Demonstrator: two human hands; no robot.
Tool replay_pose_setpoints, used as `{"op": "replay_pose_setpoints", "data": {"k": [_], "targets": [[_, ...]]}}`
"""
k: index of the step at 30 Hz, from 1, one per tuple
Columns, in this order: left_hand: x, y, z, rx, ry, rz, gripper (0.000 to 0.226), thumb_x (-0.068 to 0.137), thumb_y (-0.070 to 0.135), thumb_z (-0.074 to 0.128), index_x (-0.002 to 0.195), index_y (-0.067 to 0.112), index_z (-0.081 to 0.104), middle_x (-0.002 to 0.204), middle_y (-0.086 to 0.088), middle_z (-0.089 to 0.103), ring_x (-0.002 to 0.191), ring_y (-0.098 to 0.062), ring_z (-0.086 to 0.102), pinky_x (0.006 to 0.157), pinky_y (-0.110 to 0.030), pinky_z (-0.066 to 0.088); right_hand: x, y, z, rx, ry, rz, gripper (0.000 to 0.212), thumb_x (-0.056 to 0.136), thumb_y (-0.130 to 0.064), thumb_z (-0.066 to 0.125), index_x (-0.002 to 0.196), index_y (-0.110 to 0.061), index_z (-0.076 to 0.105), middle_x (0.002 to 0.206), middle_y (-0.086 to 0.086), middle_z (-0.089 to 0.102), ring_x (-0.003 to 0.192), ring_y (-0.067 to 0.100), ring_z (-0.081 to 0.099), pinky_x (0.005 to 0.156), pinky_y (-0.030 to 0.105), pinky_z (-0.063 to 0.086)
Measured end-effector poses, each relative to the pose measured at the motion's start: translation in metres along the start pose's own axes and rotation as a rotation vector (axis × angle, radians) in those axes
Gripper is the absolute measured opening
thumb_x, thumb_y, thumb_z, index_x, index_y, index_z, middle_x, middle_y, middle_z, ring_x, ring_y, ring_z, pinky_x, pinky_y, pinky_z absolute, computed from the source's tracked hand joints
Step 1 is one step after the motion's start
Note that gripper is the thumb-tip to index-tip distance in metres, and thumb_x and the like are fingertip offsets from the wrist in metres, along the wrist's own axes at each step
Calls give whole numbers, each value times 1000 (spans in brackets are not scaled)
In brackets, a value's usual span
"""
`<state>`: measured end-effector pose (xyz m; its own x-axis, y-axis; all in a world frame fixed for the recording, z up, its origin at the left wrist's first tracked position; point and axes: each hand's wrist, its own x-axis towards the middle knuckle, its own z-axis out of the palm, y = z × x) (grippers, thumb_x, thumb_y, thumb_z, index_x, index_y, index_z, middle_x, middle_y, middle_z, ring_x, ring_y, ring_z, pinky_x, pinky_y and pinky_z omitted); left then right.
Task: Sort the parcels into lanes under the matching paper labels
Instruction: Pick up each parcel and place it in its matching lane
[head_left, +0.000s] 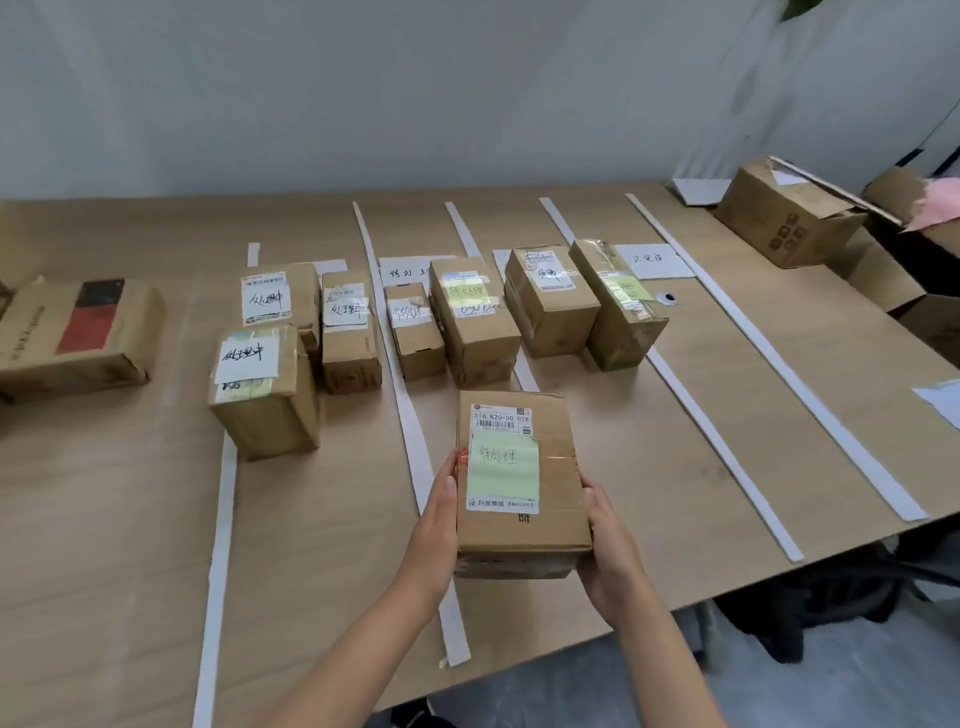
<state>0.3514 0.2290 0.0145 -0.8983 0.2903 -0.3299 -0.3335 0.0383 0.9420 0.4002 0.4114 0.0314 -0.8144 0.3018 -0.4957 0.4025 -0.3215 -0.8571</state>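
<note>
The parcel (522, 483), a cardboard box with a green handwritten note on top, is held near the table's (130, 519) front edge, just right of a long white paper strip (410, 415). The left hand (436, 525) grips its left side and the right hand (610, 545) grips its right side. Toward the far edge, 7 labelled boxes (472, 327) stand in lanes between strips. A larger carton (784, 213) sits at the far right corner.

left hand (434, 525) bare; right hand (610, 551) bare; both wrists uncovered; forearms slim, bare along whole visible length down to bottom frame edge; upper arms, clothing out of view
</note>
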Motion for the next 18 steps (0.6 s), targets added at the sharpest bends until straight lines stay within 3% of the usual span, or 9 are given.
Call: {"op": "replay_pose_setpoints", "data": {"k": [4,6,9,13,15,18], "targets": [[44,-20,9,17,25,-61,55,92,77,21,145,61,25,147,27,43,140,-3,35,120,-43,27,55,-4,1,-59,-8,61,36,101,-53,40,127,-39,61,119,-7,71,108,12,68,79,30,55],[61,-29,10,28,48,-96,59,89,80,21,145,62,22,147,31,41,142,-1,32,122,-40,24,80,0,1,-97,-14,81,36,97,-59,43,125,-44,62,125,-8,68,114,12,66,88,35,55],[77,-33,13,39,85,-145,52,97,68,19,148,58,20,142,39,39,138,8,31,115,-23,23,107,2,2,-134,-51,106,33,99,-59,40,117,-50,65,125,-10,68,116,11,65,97,38,53],[93,-33,19,74,131,-173,46,99,60,20,145,59,19,122,55,36,112,35,33,88,2,26,134,-1,2,-207,-75,124,34,102,-56,36,115,-46,65,116,-11,71,108,8,68,97,39,54],[101,-31,23,80,163,-179,46,100,58,20,146,57,20,121,54,37,106,38,33,84,3,27,147,-5,1,-240,-90,121,34,103,-55,34,112,-47,65,113,-12,72,106,7,69,94,38,55],[114,-25,30,99,202,-200,45,101,55,21,146,53,24,122,52,39,107,37,34,82,9,27,165,-15,-2,-291,-116,88,34,105,-49,34,101,-49,67,102,-15,73,96,3,70,81,27,56]]}}
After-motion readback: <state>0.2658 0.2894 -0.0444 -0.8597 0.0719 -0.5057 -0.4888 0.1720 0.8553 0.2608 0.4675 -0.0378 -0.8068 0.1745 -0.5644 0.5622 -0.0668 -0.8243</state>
